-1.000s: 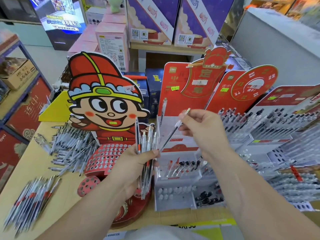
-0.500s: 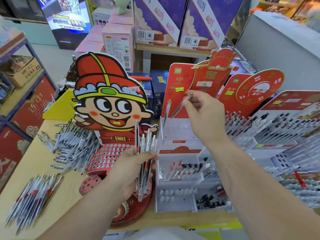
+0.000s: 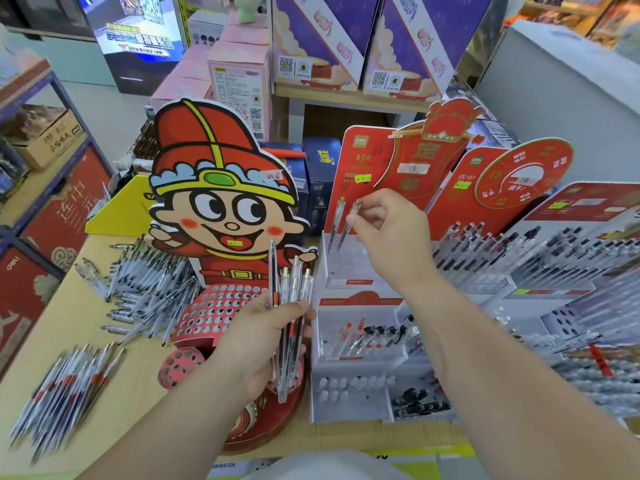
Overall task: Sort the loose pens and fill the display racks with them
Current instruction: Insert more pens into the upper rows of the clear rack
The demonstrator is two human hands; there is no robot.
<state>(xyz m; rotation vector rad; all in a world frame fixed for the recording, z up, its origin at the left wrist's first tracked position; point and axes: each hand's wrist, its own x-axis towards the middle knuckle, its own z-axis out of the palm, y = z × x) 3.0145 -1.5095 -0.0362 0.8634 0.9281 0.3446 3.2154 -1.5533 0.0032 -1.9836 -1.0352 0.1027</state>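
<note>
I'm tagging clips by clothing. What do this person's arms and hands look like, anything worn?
The left hand and right hand are bare: no gloves, rings or watch visible. The left forearm and right forearm are uncovered, no sleeve in view.

Above the white rack's top tier (image 3: 349,265) we have open room, right of the pen (image 3: 342,239) our right grip (image 3: 391,237) pinches. The red back card (image 3: 356,168) closes it behind, the cartoon cutout (image 3: 221,209) stands left, packed racks (image 3: 519,258) right. Our left grip (image 3: 263,344), holding a pen bundle (image 3: 294,282), fronts the cutout's base. Bare worktop (image 3: 138,375) lies between the loose pen piles (image 3: 145,289).
</note>
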